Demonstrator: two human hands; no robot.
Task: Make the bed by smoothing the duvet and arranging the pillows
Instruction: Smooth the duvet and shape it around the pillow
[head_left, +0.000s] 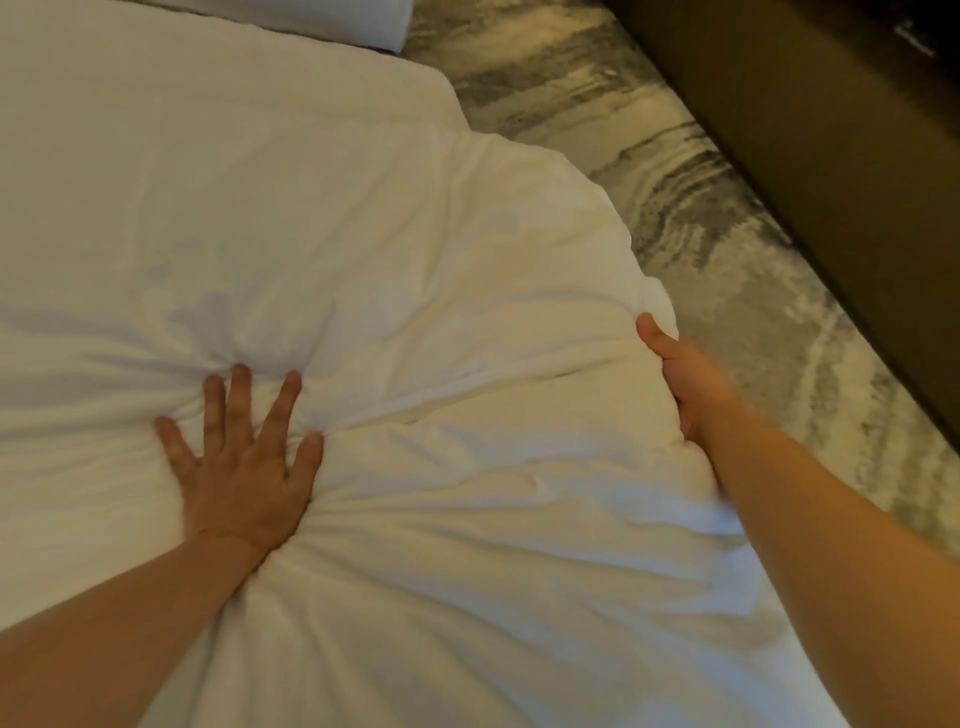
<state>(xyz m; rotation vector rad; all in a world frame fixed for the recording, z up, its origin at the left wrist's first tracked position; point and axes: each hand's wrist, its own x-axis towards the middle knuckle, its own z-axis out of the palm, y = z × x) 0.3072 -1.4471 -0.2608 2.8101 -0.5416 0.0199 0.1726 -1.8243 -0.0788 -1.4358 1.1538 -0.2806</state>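
Along the bed's (311, 88) right edge, near its far corner, a white duvet (415, 234) lies bunched and puffed, and its rounded side bulges out over the edge above the carpet (727, 260). Toward the middle of the bed, the left hand (244, 467) lies flat on the duvet, palm down. Its fingers (239, 395) are straight and spread, pressing into the filling so that creases fan out from the fingertips and the heel of the palm. It grasps nothing. At the bulging side over the bed's right edge, the right hand (685, 384) grips the duvet, with the thumb (649, 330) lying on top of the fabric. The other fingers are tucked under the fold, out of sight, and a ridge of cloth runs from this grip across toward the left hand. Both forearms are bare and reach in from the near side. Past the bunched part, toward the bed's far end, the white cover lies flatter and smoother, ending in a rounded corner. Beyond that corner the end of a white padded roll (322, 21) shows at the top; whether it is a pillow I cannot tell. The carpet, mottled in grey and beige, runs along the bed's right side, and past it stands a dark brown piece of furniture (831, 156).
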